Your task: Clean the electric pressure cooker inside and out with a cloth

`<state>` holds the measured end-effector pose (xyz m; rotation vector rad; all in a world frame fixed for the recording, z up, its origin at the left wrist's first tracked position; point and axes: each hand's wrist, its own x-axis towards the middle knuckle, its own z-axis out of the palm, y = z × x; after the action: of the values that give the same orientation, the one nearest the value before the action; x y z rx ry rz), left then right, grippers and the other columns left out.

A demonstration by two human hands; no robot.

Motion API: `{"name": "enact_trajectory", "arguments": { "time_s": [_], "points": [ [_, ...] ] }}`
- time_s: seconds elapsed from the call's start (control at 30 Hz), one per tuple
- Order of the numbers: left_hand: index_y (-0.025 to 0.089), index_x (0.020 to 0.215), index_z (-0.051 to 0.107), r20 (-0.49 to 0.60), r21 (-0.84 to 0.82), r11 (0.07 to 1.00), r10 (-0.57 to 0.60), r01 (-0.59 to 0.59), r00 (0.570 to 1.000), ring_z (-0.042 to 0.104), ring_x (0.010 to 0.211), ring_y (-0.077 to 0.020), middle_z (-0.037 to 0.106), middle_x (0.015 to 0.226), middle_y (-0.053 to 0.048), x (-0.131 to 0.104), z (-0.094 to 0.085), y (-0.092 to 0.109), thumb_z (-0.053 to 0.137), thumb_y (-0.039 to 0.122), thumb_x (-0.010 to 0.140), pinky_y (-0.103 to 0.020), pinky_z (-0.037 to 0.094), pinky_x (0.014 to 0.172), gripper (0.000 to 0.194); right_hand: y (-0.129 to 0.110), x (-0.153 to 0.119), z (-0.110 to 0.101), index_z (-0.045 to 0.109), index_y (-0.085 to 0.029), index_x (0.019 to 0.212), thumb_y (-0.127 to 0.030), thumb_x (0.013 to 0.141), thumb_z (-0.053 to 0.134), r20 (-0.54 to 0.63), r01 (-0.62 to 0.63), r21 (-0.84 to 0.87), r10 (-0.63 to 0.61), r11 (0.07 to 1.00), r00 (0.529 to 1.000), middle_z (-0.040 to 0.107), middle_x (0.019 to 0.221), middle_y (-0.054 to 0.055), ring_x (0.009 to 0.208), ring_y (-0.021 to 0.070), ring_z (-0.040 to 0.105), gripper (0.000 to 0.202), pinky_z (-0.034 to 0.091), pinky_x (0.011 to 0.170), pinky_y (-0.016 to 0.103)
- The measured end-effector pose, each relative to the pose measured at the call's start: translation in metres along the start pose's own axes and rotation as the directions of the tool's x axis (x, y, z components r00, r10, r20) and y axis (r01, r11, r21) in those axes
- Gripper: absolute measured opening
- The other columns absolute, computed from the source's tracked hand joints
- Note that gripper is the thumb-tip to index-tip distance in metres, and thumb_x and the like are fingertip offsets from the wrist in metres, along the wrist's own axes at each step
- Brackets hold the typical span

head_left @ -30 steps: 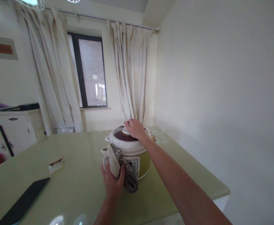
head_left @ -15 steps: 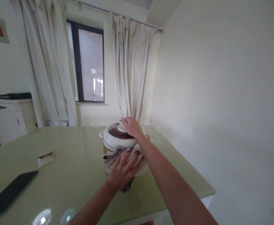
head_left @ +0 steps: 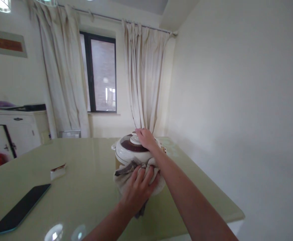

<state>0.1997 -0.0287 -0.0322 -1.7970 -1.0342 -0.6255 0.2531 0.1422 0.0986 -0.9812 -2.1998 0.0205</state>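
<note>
A round white pot stands on a shiny, pale green table. It is near the table's right edge, closer to the far right corner than to the near side. Its lid is on, with a dark see-through part and a white knob on top. A small white handle pokes out on the pot's left side.

The right hand rests on top of the lid, at the knob. Its fingertips are hard to see, so I cannot tell if they pinch the knob. The left hand holds a bunched cloth against the front of the pot. Its fingers are a little apart and bent into the folds. The cloth is pale with dark gray bits, and a gray end hangs below the hand.

A long, dark, flat thing lies far to the left, toward the near edge of the table. A little white packet with a brown top sits just past it. Behind the far edge are a window and a pale curtain.
</note>
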Motion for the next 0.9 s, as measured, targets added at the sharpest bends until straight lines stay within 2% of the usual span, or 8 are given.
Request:
{"name": "enact_trajectory", "arguments": {
  "time_s": [0.23,0.33,0.47,0.53,0.6,0.67,0.83,0.9],
  "points": [
    [0.033,0.131,0.067,-0.100,-0.095,0.989,0.103,-0.113,0.990,0.067,0.109,-0.0262,0.069,0.136,-0.006,-0.011,0.008,-0.018,0.068,0.019,0.090,-0.047,0.053,0.103,0.043,0.001,0.001,0.002,0.079,-0.020,0.116,-0.040,0.112,0.032,0.018,0.003,0.038,-0.003,0.999,1.000,0.078,0.115,0.010,0.112,0.0200,0.067,0.052,0.043,0.098,0.027],
    [0.034,0.138,0.060,-0.152,-0.230,0.967,-0.145,0.107,0.978,0.060,0.125,-0.0317,0.062,0.142,-0.010,-0.042,0.020,-0.035,0.073,0.022,0.087,-0.054,0.047,0.112,0.054,0.003,0.002,0.004,0.080,-0.020,0.114,-0.046,0.112,0.030,0.021,-0.036,0.065,0.034,0.997,0.999,0.078,0.114,0.011,0.111,0.0213,0.068,0.056,0.045,0.097,0.028],
    [0.027,0.146,0.046,-0.048,-0.493,0.555,-0.786,0.669,0.617,0.052,0.136,-0.0365,0.046,0.148,-0.017,-0.066,0.035,-0.035,0.080,0.047,0.080,-0.057,0.050,0.112,0.077,0.006,0.005,0.005,0.081,-0.020,0.110,-0.053,0.112,0.023,0.034,-0.127,0.195,0.123,0.973,0.992,0.078,0.114,0.011,0.112,0.0219,0.070,0.067,0.046,0.098,0.029],
    [0.025,0.148,0.042,0.080,-0.578,0.312,-0.898,0.754,0.433,0.054,0.134,-0.0338,0.046,0.146,-0.016,-0.061,0.037,-0.038,0.077,0.054,0.081,-0.054,0.050,0.114,0.081,0.006,0.005,0.004,0.081,-0.021,0.111,-0.054,0.111,0.023,0.034,-0.176,0.271,0.173,0.946,0.984,0.078,0.116,0.010,0.116,0.0221,0.069,0.067,0.045,0.101,0.030],
    [0.024,0.146,0.045,0.144,-0.615,0.205,-0.921,0.762,0.363,0.056,0.132,-0.0316,0.050,0.142,-0.014,-0.046,0.036,-0.052,0.075,0.056,0.082,-0.052,0.047,0.116,0.078,0.007,0.005,0.003,0.081,-0.021,0.112,-0.055,0.110,0.024,0.039,-0.231,0.326,0.231,0.917,0.972,0.078,0.119,0.009,0.120,0.0231,0.068,0.066,0.045,0.103,0.031],
    [0.021,0.142,0.051,0.130,-0.625,0.217,-0.918,0.749,0.375,0.056,0.132,-0.0316,0.055,0.138,-0.014,-0.024,0.035,-0.079,0.075,0.056,0.082,-0.052,0.044,0.118,0.073,0.007,0.005,0.003,0.081,-0.020,0.112,-0.056,0.109,0.025,0.039,-0.279,0.369,0.285,0.887,0.958,0.078,0.120,0.010,0.121,0.0250,0.067,0.066,0.045,0.105,0.033],
    [0.019,0.119,0.070,0.283,-0.580,0.379,-0.737,0.721,0.614,0.063,0.123,-0.0332,0.070,0.125,-0.012,0.030,0.051,-0.167,0.075,0.049,0.076,-0.050,0.047,0.114,0.053,0.012,0.007,0.006,0.079,-0.019,0.113,-0.056,0.108,0.027,0.013,-0.282,0.448,0.309,0.848,0.951,0.076,0.123,0.011,0.122,0.0266,0.065,0.064,0.044,0.108,0.037],
    [0.017,0.104,0.074,0.453,-0.546,0.310,-0.672,0.778,0.586,0.068,0.113,-0.0350,0.076,0.110,-0.013,0.040,0.060,-0.190,0.079,0.048,0.071,-0.051,0.052,0.108,0.046,0.014,0.008,0.008,0.079,-0.019,0.111,-0.056,0.108,0.027,0.003,-0.273,0.461,0.306,0.844,0.952,0.076,0.123,0.011,0.122,0.0260,0.065,0.063,0.043,0.109,0.037]
  ]
}}
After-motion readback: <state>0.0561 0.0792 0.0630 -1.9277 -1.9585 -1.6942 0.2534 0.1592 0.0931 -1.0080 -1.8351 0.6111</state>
